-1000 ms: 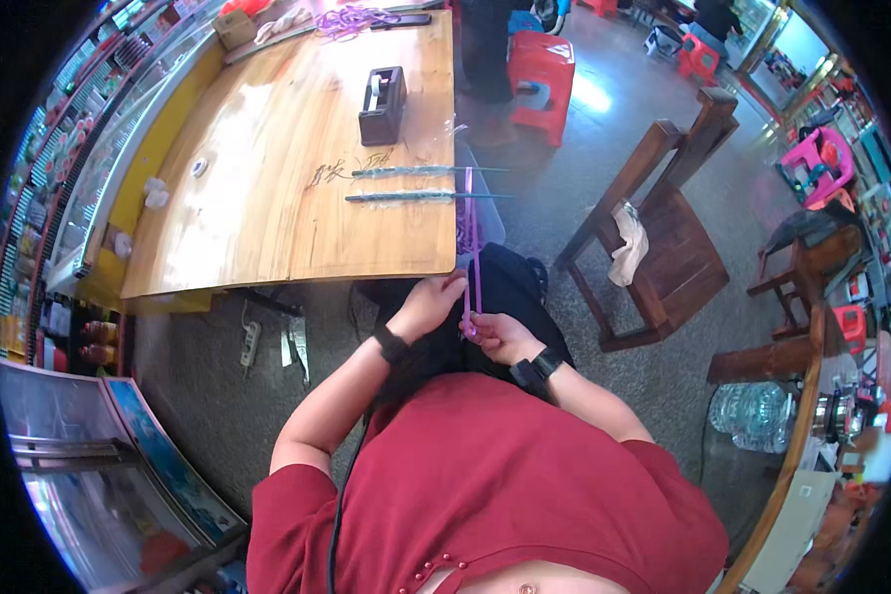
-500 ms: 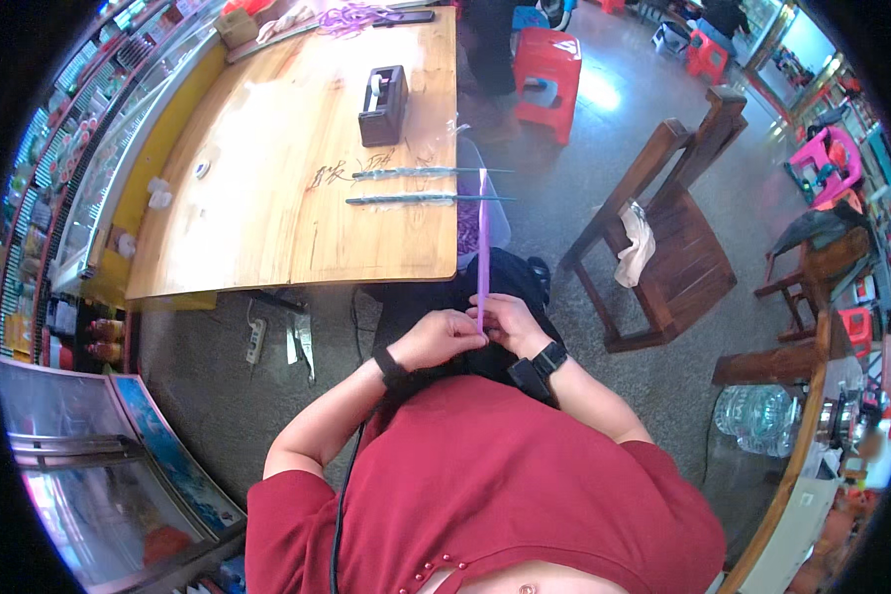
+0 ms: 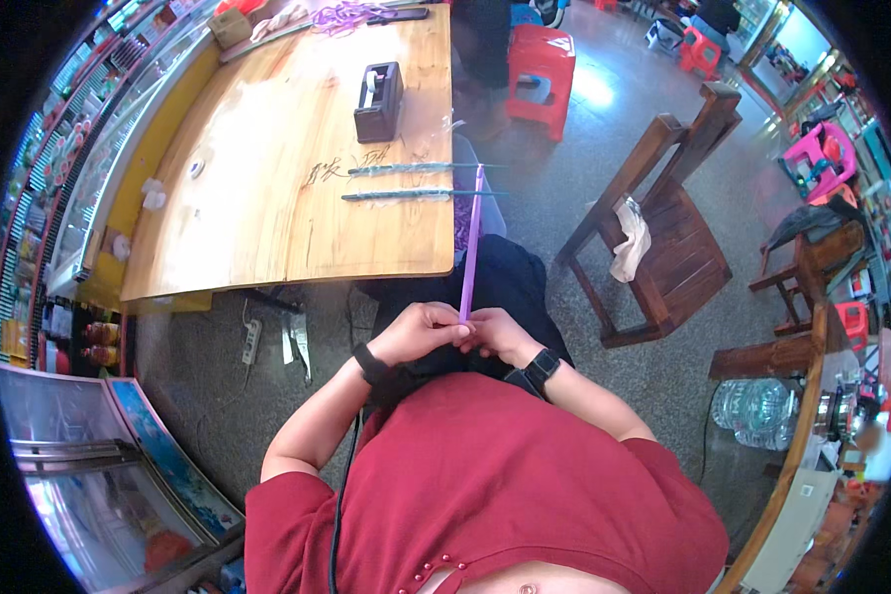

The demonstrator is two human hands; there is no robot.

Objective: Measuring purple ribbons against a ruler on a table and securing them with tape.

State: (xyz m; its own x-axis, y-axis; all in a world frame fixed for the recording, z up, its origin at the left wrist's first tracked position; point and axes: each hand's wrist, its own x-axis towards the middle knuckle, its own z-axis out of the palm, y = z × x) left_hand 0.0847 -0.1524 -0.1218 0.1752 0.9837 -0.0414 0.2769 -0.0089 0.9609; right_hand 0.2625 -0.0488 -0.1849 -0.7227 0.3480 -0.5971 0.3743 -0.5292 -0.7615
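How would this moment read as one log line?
left hand: pinching purple stick base | right hand: same | stick: upright over lap | wooden table: ahead, two green sticks

1. The stick (image 3: 472, 243) is purple.
2. The table (image 3: 267, 188) is light brown wood with darker grain.
3. The box (image 3: 377, 101) is black.
4. The stool (image 3: 540, 61) is red.
5. The chair (image 3: 668, 233) is dark brown.
6. The shirt (image 3: 495, 495) is dark red.
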